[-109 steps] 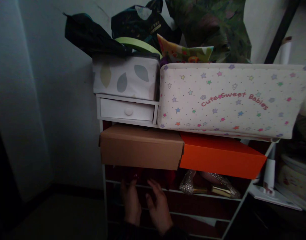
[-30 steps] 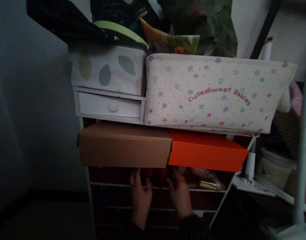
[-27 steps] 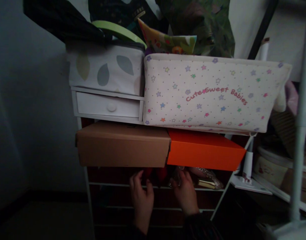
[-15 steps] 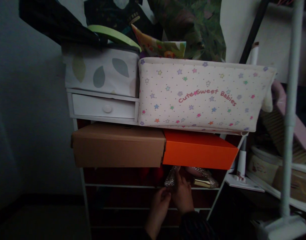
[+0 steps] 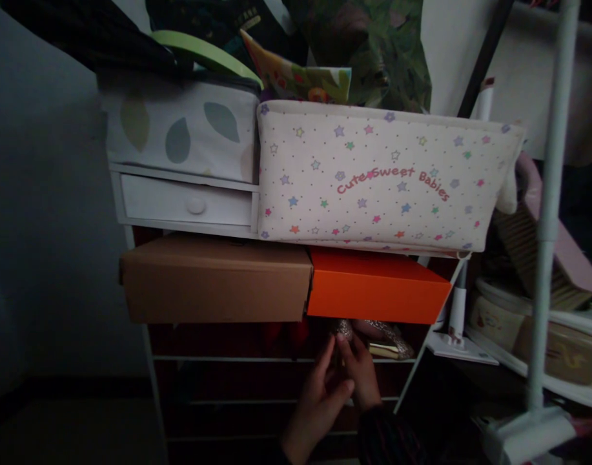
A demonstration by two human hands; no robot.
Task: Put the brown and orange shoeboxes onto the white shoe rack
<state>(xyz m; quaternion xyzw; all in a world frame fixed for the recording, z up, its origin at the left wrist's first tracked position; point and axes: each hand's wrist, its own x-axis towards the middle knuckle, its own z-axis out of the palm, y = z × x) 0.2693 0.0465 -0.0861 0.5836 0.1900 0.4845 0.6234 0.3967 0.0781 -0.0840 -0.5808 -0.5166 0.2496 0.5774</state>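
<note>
On the shoe rack, below the orange box [image 5: 377,297], a glittery shoe [image 5: 343,327] shows only in part behind my fingers. My right hand [image 5: 362,371] is closed on its near end. From the left, my left hand [image 5: 317,403] reaches up with its fingers stretched to the shoe's side and its thumb apart; whether it bears any weight is unclear. Just to the right lies a second glittery shoe [image 5: 401,347] with a gold heel. Red shoes [image 5: 285,334] sit further left in the shadow of the same shelf.
A brown cardboard box [image 5: 218,287] juts out beside the orange one. Above stand a white drawer [image 5: 179,199], a leaf-print bin [image 5: 155,132] and a star-print basket [image 5: 373,174]. At right are a pale pole [image 5: 550,226] and a pink brush [image 5: 561,239].
My left hand has moved up to the shoe, its fingers spreading from a pinch. The glittery shoe has turned and shifted under my right hand. The whole view has slid slightly.
</note>
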